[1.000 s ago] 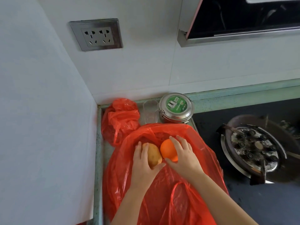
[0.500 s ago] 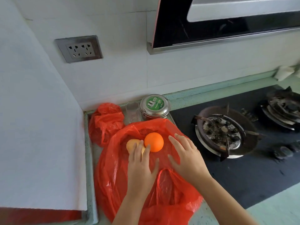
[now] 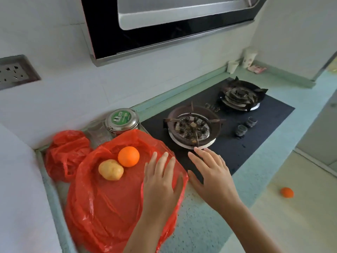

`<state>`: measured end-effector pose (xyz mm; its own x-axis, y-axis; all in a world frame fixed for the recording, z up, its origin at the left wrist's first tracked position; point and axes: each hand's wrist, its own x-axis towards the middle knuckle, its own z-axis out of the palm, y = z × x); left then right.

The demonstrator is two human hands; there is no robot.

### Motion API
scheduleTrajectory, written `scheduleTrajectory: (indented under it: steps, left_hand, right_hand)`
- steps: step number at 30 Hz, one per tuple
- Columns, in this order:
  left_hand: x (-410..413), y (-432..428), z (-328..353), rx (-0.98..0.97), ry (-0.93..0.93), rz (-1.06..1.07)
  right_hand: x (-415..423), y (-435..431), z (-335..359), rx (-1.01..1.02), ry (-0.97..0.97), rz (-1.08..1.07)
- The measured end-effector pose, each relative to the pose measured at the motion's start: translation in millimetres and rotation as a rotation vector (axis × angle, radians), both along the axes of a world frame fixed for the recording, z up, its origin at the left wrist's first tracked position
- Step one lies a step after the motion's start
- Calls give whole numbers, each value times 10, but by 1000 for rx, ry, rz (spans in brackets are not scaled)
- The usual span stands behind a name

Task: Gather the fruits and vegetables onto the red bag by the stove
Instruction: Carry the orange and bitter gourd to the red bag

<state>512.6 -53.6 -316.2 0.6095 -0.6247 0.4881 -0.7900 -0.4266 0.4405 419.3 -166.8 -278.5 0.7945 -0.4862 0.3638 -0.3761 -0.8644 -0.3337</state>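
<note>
Two items, orange [image 3: 128, 156] and potato [image 3: 110, 169], lie side by side on red bag [image 3: 109, 207] | left grip [image 3: 160, 181] and right grip [image 3: 213, 178] released, nothing held | stray orange [image 3: 287, 192] on floor judged next: to be cupped fully, set down gently against rolling.

Red bag [image 3: 113, 201], orange fruit [image 3: 128, 156], yellow potato [image 3: 110, 169]

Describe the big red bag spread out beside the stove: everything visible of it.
The red bag is thin, glossy, translucent plastic, wrinkled and spread fairly flat on the green countertop, left of the gas stove. A potato and an orange rest side by side on its far half. The left hand, fingers straight, lies over its right edge; whether it touches is unclear. Another crumpled red bag sits against its left side, and a metal tin stands just behind it.
</note>
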Motion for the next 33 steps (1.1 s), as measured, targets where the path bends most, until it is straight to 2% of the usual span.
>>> scheduleTrajectory:
  steps: [7, 15, 26, 33]
  left_hand:
    - [-426, -453, 180, 26, -88, -196]
    - [-1140, -1197, 361, -89, -127, -395]
    - [-2765, -2456, 553, -94, -174, -668]
    - [-3969, -3182, 649, -117, -139, -803]
  right_hand:
    - [-672, -231, 65, -7, -77, -209]
    - [-1573, -670, 193, -85, -140, -448]
    - [-3358, -1543, 314, -127, -239, -738]
    - [-4612, -2010, 339, -186, -247, -929]
